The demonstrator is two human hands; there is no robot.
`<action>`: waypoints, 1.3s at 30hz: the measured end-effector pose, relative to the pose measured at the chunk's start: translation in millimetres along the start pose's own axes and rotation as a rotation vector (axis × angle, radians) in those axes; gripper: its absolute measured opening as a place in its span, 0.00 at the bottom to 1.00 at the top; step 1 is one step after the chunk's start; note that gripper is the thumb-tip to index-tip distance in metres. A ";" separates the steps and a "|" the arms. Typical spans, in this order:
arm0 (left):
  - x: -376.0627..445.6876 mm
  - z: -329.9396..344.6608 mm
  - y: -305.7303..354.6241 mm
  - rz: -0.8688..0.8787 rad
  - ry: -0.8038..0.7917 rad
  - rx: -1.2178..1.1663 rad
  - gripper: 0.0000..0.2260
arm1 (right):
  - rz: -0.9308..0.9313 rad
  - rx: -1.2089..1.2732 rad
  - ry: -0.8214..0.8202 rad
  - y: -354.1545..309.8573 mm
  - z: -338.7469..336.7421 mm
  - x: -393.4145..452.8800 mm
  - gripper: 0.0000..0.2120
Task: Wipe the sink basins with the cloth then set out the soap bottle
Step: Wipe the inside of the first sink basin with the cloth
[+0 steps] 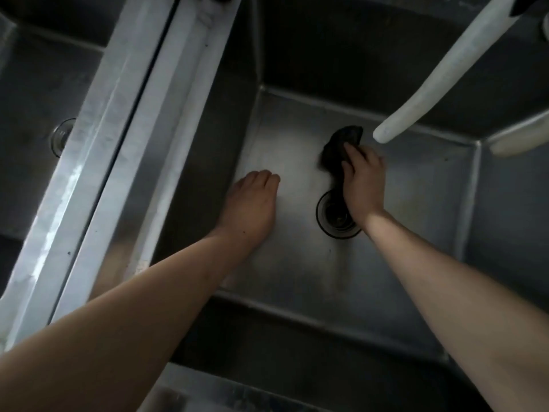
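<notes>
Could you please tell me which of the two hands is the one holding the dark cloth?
The right hand grips the dark cloth above the drain; the left hand holds nothing and rests on the basin floor.

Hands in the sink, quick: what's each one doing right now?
Left hand: holds nothing, fingers on the basin floor.
Right hand: grips the dark cloth.

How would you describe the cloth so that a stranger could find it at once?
Look into the large steel basin on the right, under the pale spout. Just beyond its round drain, the right hand grips a crumpled cloth, the only dark, soft thing on the shiny floor.
</notes>
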State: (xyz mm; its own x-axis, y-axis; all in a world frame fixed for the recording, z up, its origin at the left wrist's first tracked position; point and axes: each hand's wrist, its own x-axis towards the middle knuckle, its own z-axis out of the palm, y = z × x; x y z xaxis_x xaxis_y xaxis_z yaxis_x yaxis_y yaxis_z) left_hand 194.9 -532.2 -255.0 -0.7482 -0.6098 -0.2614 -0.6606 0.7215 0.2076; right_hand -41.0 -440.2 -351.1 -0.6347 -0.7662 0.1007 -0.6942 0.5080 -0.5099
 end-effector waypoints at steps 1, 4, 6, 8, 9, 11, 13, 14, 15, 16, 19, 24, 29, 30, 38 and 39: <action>2.8 7.6 -0.4 -0.014 -0.018 -0.003 0.21 | 0.019 -0.036 0.007 4.3 3.8 2.3 0.20; 9.5 27.0 -0.1 -0.049 -0.051 -0.019 0.21 | 0.004 -0.128 0.000 5.6 12.6 -3.6 0.20; 14.4 35.9 -0.6 -0.065 -0.078 -0.044 0.23 | -0.024 -0.112 0.028 6.1 14.3 -6.9 0.18; 19.6 42.3 -2.1 -0.072 -0.116 -0.059 0.26 | -0.042 -0.106 0.024 12.5 14.1 -7.5 0.18; 21.4 44.8 -2.8 -0.077 -0.130 -0.063 0.27 | -0.048 -0.105 0.013 15.0 13.2 -9.2 0.18; 23.5 47.7 -4.4 -0.085 -0.145 -0.072 0.28 | -0.051 -0.075 0.025 20.8 11.4 -11.0 0.18; 24.9 49.0 -7.2 -0.085 -0.153 -0.070 0.28 | 0.001 -0.035 0.083 26.8 6.6 -7.3 0.18; 25.2 49.2 -9.0 -0.089 -0.155 -0.067 0.28 | 0.037 -0.030 0.129 30.8 4.4 -3.3 0.18; 26.3 49.0 -11.4 -0.095 -0.157 -0.062 0.28 | 0.073 -0.037 0.180 33.9 2.4 2.3 0.18; 27.2 48.9 -13.5 -0.103 -0.161 -0.059 0.28 | 0.111 -0.048 0.222 37.0 2.3 9.0 0.17; 27.9 50.4 -18.0 -0.114 -0.159 -0.061 0.28 | 0.251 0.002 0.275 34.1 13.2 29.8 0.17; 26.6 54.9 -22.3 -0.100 -0.142 -0.061 0.28 | 0.281 0.147 0.209 -2.6 31.1 54.2 0.19; 24.2 58.6 -22.0 -0.092 -0.136 -0.064 0.27 | 0.134 -0.033 0.149 -24.7 58.3 81.3 0.22; 25.1 59.4 -21.7 -0.096 -0.130 -0.067 0.27 | 0.092 -0.026 0.140 -32.7 59.9 82.4 0.22; 25.4 56.7 -19.4 -0.100 -0.129 -0.090 0.27 | -0.371 0.041 -0.081 -53.4 63.3 47.5 0.19; 25.3 55.3 -18.6 -0.103 -0.141 -0.080 0.26 | -0.433 0.044 -0.110 -47.4 59.3 37.5 0.19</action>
State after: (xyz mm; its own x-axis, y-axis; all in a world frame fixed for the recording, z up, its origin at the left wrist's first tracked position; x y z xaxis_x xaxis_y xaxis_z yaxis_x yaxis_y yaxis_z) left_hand 191.6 -542.9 -317.6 -0.6643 -0.6230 -0.4130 -0.7400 0.6261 0.2460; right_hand -11.8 -516.4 -373.8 -0.2472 -0.9432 0.2221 -0.8714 0.1162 -0.4767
